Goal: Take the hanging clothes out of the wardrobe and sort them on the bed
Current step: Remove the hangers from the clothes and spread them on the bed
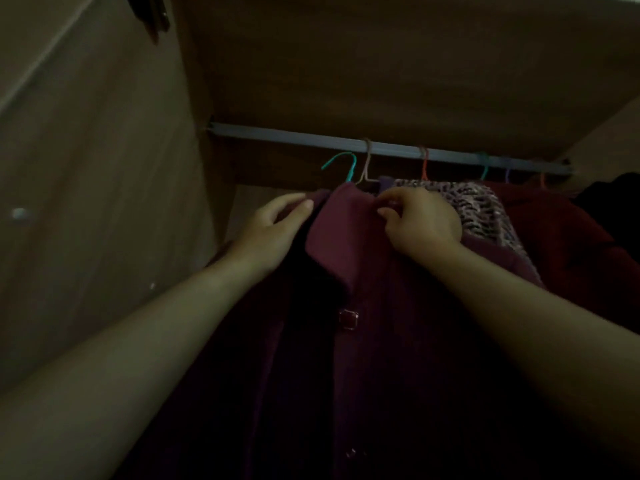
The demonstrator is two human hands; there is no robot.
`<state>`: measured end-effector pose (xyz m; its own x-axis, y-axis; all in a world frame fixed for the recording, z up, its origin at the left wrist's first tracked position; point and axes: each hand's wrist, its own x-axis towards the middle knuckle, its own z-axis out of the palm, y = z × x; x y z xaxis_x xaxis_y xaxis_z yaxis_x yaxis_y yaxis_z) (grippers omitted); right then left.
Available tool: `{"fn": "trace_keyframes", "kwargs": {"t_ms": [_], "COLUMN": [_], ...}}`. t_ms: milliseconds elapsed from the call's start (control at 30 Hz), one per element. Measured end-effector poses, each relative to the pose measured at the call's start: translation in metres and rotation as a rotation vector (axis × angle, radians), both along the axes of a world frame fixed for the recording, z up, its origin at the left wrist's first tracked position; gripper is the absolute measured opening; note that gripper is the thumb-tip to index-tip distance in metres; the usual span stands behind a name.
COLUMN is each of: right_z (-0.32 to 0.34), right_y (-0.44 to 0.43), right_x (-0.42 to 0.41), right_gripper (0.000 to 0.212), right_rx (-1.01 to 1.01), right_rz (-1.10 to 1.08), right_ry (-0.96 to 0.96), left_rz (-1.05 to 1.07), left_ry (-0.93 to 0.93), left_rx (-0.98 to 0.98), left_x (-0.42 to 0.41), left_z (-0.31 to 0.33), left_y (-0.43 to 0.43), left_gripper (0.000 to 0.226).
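A dark maroon coat point(346, 341) with metal buttons hangs in front of me on a teal hanger point(346, 164), whose hook sits just below the grey rail point(311, 137), off it. My left hand point(273, 230) grips the coat's left shoulder edge. My right hand point(422, 220) pinches the collar near the right shoulder. Behind it hang a patterned knit garment point(485, 209), a red garment point(561, 237) and a black one point(616, 195) on coloured hangers.
The wardrobe's wooden side wall point(104, 202) stands close on the left. A wooden shelf point(381, 64) runs just above the rail. The light is dim. The bed is out of view.
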<state>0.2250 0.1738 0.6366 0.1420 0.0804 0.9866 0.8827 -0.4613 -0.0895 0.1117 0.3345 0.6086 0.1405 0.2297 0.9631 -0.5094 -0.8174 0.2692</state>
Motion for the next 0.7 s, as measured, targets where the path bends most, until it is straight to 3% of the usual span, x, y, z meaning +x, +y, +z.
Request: {"fn": "trace_keyframes", "kwargs": {"t_ms": [200, 700], "right_z": [0.043, 0.107], "right_y": [0.035, 0.09], "right_x": [0.02, 0.04], "right_gripper": [0.023, 0.03], "right_rx": [0.062, 0.152], "right_rz": [-0.087, -0.131], "right_ry": [0.006, -0.04], "left_rz": [0.201, 0.358], "left_ry": [0.069, 0.023], "left_rx": [0.156, 0.287], "left_x": [0.044, 0.091], "left_z": [0.039, 0.066], "left_y": [0.042, 0.1], "left_gripper": [0.048, 0.058]}}
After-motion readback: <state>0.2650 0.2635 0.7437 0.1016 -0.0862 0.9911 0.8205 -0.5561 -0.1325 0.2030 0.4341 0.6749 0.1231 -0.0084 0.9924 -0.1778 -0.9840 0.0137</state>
